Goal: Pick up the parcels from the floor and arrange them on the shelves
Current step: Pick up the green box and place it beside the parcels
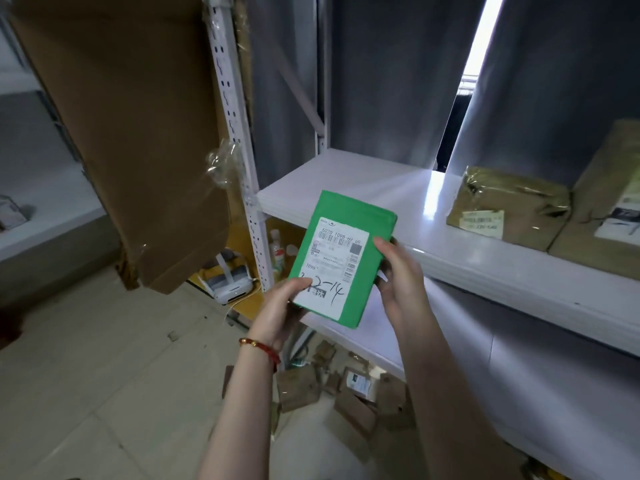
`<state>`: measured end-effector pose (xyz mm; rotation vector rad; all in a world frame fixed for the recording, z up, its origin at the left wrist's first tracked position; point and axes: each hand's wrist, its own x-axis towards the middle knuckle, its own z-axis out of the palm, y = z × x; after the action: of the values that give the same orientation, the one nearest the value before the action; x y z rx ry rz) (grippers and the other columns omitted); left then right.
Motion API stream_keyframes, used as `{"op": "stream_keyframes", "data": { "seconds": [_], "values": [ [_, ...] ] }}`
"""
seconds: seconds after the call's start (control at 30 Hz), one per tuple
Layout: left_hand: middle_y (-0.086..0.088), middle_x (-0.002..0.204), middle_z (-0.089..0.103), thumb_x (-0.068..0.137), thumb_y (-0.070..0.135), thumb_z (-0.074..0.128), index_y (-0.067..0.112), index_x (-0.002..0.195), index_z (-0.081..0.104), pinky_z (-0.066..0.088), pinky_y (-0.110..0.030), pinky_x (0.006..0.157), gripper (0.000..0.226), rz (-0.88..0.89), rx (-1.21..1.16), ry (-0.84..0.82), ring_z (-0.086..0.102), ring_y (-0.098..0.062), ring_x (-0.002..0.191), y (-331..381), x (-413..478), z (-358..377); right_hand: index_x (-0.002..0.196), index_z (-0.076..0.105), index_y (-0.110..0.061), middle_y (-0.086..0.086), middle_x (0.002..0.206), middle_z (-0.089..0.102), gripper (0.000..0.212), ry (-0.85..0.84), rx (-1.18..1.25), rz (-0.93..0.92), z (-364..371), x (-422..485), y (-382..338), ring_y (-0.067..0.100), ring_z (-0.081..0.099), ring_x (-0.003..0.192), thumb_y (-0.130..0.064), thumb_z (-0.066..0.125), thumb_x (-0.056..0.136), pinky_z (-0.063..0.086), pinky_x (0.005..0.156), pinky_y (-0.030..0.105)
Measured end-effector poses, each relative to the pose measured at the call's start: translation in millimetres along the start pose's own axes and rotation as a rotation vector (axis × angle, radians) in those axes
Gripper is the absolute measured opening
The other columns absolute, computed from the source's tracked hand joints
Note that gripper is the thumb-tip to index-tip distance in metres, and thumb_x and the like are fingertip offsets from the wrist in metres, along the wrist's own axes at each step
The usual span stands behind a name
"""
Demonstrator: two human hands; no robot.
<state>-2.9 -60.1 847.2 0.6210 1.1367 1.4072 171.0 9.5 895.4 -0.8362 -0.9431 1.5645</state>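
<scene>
At your far left a big cardboard sheet [138, 133] leans against the white shelf post [239, 150]. Behind the post, low down, stand a couple of bottles [277, 251] and a white device [232, 287]; you cannot tell whether they sit in a box or on a board.

Your left hand [282, 306], with a red bracelet [259, 346] at the wrist, grips the lower left corner of the green parcel [343, 258], thumb pressed on the white label. The parcel is in the air in front of the shelf [381, 181], tilted with its label towards you, probably so you can read the handwritten number before choosing a spot. Your right hand [401, 282] holds the parcel's right edge, fingers [382, 245] clamped round it, which steadies the thin packet.

The shelf is bare just behind the parcel, so that looks like the natural place for it. Further right on the same shelf two brown parcels [509, 209] lie side by side, touching, labels facing forward.

Below, on the floor [104, 375] at the foot of the shelves, a loose heap of small brown packets [346, 386] is waiting to be picked up.
</scene>
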Motion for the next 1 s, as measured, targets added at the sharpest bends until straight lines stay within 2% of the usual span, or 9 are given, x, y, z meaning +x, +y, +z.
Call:
{"op": "stream_keyframes", "data": {
  "seconds": [0.1,0.27,0.37,0.47,0.53,0.6,0.73,0.83,1.0],
  "values": [
    [-0.017,0.115,0.07,0.056,0.026,0.078,-0.009,0.125,0.052,0.057,-0.03,0.08,0.081,0.049,-0.011,-0.026,0.067,-0.028,0.102,3,15,37,0.12,0.066,-0.015,0.003,0.11,0.072,0.029,-0.04,-0.037,-0.106,-16,17,-32,0.017,0.064,0.094,-0.017,0.062,0.092,0.048,0.077,0.029],
    [-0.016,0.119,0.067,0.063,0.016,0.075,0.005,0.122,0.051,0.059,-0.035,0.077,0.065,0.209,-0.011,-0.014,0.071,-0.021,0.094,10,35,98,0.12,0.064,-0.011,0.005,0.107,0.074,0.032,-0.078,-0.015,-0.203,-39,36,-72,0.021,0.07,0.095,-0.003,0.064,0.089,0.058,0.081,0.035],
    [-0.015,0.118,0.068,0.054,0.027,0.081,0.004,0.125,0.049,0.058,-0.035,0.077,0.08,0.259,-0.034,-0.031,0.071,-0.021,0.096,15,52,128,0.126,0.06,-0.01,0.009,0.114,0.073,0.045,-0.096,-0.042,-0.222,-56,48,-83,0.028,0.069,0.104,-0.001,0.07,0.083,0.058,0.085,0.041],
    [-0.015,0.123,0.066,0.054,0.031,0.082,0.007,0.132,0.046,0.057,-0.043,0.086,0.089,0.276,0.008,-0.031,0.07,-0.025,0.103,16,73,149,0.128,0.059,-0.012,0.006,0.114,0.073,0.057,-0.048,-0.138,-0.212,-76,59,-85,0.026,0.069,0.107,-0.007,0.076,0.074,0.057,0.088,0.042],
    [-0.015,0.127,0.062,0.052,0.03,0.084,0.013,0.137,0.042,0.054,-0.05,0.093,0.096,0.263,0.06,-0.026,0.068,-0.028,0.107,14,87,159,0.131,0.056,-0.015,0.005,0.117,0.071,0.061,0.002,-0.202,-0.191,-90,69,-81,0.026,0.067,0.109,-0.001,0.077,0.076,0.055,0.094,0.048],
    [-0.012,0.13,0.059,0.05,0.029,0.084,0.017,0.14,0.039,0.053,-0.049,0.096,0.101,0.251,0.148,-0.026,0.066,-0.027,0.11,14,100,166,0.135,0.051,-0.018,0.003,0.121,0.069,0.068,0.045,-0.263,-0.175,-103,80,-74,0.022,0.066,0.112,0.004,0.077,0.076,0.053,0.098,0.049],
    [-0.006,0.133,0.055,0.055,0.022,0.081,0.016,0.144,0.032,0.052,-0.042,0.099,0.101,0.229,0.378,-0.015,0.061,-0.022,0.113,18,123,176,0.138,0.049,-0.023,-0.001,0.125,0.066,0.083,0.107,-0.385,-0.181,-116,97,-63,0.017,0.062,0.117,-0.008,0.083,0.064,0.053,0.099,0.045],
    [-0.006,0.125,0.061,0.071,0.009,0.08,0.01,0.139,0.034,0.054,-0.028,0.086,0.083,0.259,0.494,0.034,0.063,-0.015,0.106,17,142,179,0.137,0.052,-0.012,0.005,0.126,0.065,0.072,0.124,-0.417,-0.231,-119,111,-62,0.018,0.063,0.116,0.009,0.077,0.072,0.054,0.098,0.038],
    [-0.005,0.122,0.062,0.066,0.003,0.082,0.005,0.14,0.031,0.053,-0.033,0.093,0.09,0.396,0.568,0.278,0.063,-0.016,0.107,17,160,186,0.111,0.068,-0.004,0.005,0.107,0.068,0.037,0.223,-0.58,-0.278,-128,127,-55,0.022,0.065,0.107,0.012,0.068,0.078,0.052,0.08,0.015]
  ]
}}
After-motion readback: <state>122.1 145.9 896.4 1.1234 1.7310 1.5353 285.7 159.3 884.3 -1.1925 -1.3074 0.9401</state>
